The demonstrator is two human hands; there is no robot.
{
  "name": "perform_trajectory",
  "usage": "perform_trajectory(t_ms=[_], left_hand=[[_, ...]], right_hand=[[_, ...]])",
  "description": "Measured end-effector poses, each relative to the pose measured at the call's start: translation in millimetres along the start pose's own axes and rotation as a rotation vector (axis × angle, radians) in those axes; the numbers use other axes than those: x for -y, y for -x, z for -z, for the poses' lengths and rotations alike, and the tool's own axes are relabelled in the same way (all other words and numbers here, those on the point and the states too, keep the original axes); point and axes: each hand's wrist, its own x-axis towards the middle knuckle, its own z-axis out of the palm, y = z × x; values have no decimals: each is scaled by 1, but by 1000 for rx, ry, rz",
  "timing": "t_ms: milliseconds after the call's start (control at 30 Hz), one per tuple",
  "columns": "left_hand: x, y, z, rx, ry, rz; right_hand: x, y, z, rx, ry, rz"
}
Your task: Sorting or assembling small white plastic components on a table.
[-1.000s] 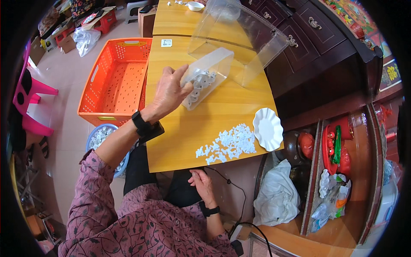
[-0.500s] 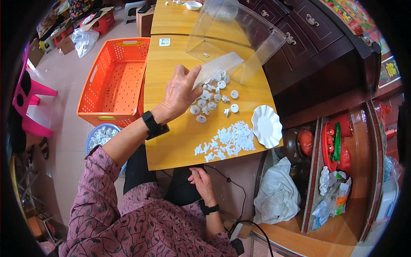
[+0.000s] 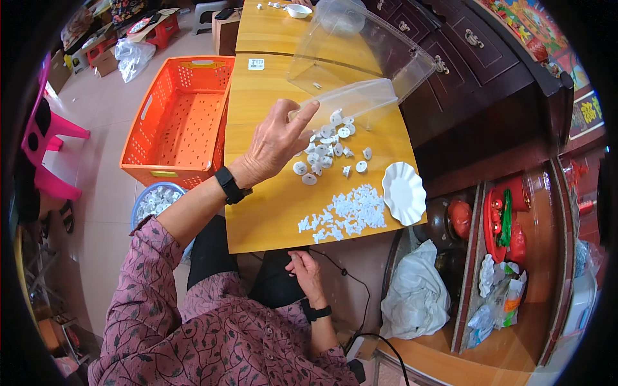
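Note:
My left hand (image 3: 275,138) grips the near-left edge of a clear plastic box (image 3: 360,96), thumb and fingers closed on its wall. The box is tilted on the yellow wooden table (image 3: 257,96), and one small white piece lies inside it. Beneath and beside that hand spreads a loose pile of round white plastic plug-like caps (image 3: 325,149). Closer to the table's front edge lies a heap of tiny white plastic pieces (image 3: 351,212). My right hand (image 3: 305,273) rests on my thigh below the table edge, its fingers loosely bent and apart, with nothing visible in them.
A scalloped white plate (image 3: 403,193) sits at the table's right edge. On the left stand an orange crate (image 3: 132,145) and a blue basin (image 3: 136,212) of white parts. Dark drawers (image 3: 476,58) border the far right. A black cable (image 3: 360,283) hangs below the table.
My left hand has shifted slightly right with the box, whose held side now reaches farther right. The view has moved a little. My right hand stays on my thigh.

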Motion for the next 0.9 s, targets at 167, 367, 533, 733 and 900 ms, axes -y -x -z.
perform_trajectory(t_ms=[167,367,533,733,900], left_hand=[[13,9,14,-195,264,296],[90,8,26,-462,793,858],[158,-13,9,-461,970,1096],[219,-41,-36,-500,954,1299],[246,-54,-48,-445,1060,1298]], right_hand=[[-8,1,3,-31,38,25],[-8,-3,5,-14,34,18],[0,-2,-1,3,-15,-9],[17,5,-13,-131,-17,100],[19,4,-5,-214,191,128]])
